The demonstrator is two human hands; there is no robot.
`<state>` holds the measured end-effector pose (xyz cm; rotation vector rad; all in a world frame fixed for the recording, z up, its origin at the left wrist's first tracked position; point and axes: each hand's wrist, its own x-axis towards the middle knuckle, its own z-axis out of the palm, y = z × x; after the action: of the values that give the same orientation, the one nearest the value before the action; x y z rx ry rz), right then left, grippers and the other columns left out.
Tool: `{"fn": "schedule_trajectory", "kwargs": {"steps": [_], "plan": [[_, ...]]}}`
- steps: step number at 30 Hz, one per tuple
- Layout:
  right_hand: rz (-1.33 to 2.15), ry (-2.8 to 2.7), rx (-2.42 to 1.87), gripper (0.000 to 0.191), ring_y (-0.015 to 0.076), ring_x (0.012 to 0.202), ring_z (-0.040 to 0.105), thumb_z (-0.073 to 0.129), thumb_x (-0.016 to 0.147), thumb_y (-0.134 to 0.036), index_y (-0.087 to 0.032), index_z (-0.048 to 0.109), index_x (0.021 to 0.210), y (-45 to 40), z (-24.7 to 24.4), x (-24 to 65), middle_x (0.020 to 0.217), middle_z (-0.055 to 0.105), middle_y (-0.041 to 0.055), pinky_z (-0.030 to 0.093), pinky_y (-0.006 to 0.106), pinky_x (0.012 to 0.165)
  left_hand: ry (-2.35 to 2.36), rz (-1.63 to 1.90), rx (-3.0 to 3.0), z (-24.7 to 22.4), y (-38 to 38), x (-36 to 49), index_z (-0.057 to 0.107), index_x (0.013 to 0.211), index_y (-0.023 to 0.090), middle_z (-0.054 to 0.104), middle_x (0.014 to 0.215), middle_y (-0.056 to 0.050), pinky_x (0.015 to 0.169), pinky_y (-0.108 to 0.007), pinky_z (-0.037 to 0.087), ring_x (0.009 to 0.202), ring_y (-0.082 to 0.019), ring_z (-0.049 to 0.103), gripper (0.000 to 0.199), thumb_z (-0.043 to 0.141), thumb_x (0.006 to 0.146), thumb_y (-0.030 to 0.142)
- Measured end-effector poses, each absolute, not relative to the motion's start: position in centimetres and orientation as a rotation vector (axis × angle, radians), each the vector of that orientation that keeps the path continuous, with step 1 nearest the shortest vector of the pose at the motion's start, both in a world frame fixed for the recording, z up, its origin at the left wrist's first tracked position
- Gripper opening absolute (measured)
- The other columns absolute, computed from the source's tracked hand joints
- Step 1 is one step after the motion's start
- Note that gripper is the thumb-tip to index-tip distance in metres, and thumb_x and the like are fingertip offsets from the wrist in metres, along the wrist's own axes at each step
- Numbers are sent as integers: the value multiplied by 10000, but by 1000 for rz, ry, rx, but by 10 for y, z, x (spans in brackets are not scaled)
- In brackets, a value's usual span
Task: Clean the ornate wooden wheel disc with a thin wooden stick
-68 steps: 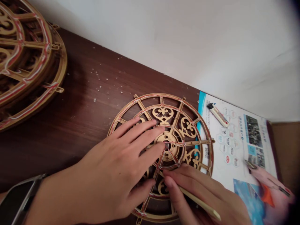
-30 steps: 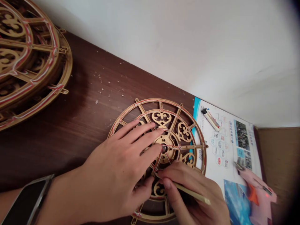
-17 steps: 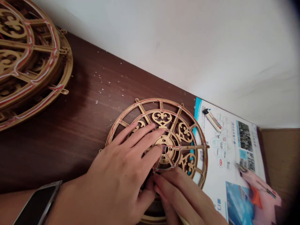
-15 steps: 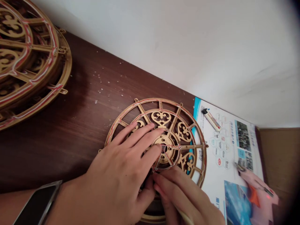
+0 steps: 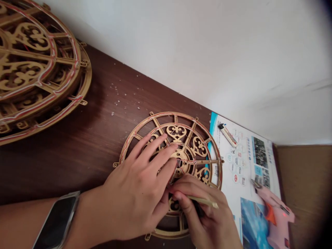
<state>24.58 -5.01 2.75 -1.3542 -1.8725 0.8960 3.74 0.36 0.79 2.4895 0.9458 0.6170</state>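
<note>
Our left hand (image 5: 132, 204) lies open, fingers splayed across the hub of the fretwork wooden wheel (image 5: 193, 147); right hand (image 5: 199, 207) pinches a thin wooden stick (image 5: 203, 201) beside the hub.

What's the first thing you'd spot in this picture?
A round, lacy wooden wheel with heart-shaped cutouts lies on the dark table. The left hand presses on its middle, and the right hand holds a thin wooden stick. More wooden wheels sit piled at the top left.
</note>
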Motion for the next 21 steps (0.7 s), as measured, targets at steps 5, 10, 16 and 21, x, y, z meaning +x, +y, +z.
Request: {"fn": "schedule_trajectory", "kwargs": {"steps": [5,10,16,21], "plan": [[960,-1839,-1358,159,107,820,726,628,1080,-110,-234,711,1026,-51,28,246,896,727,-14,591,231,757,945,625,2504,7,5,37,669,1374,128,503,1722,-130,1452,-552,158,1676,-354,312,401,629,1020,314],[990,-1787,-1376,159,107,786,720,627,1097,-154,-244,717,1002,-53,25,249,884,743,-22,570,234,715,912,645,2491,8,6,36,666,1381,136,521,1715,-115,1450,-573,185,1671,-349,331,414,626,998,290],[960,-1693,-1414,146,78,711,700,606,1118,-169,-251,710,1056,-55,22,250,850,726,-45,574,213,703,951,622,2448,11,6,34,666,1415,189,517,1734,-50,1441,-538,250,1675,-311,342,475,679,953,298],[869,-1815,-1376,158,107,772,697,594,1088,-105,-210,702,1042,-52,24,246,858,709,-5,576,234,698,941,620,2458,8,5,32,636,1504,185,482,1765,-44,1443,-537,241,1691,-314,323,524,674,1002,330]]}}
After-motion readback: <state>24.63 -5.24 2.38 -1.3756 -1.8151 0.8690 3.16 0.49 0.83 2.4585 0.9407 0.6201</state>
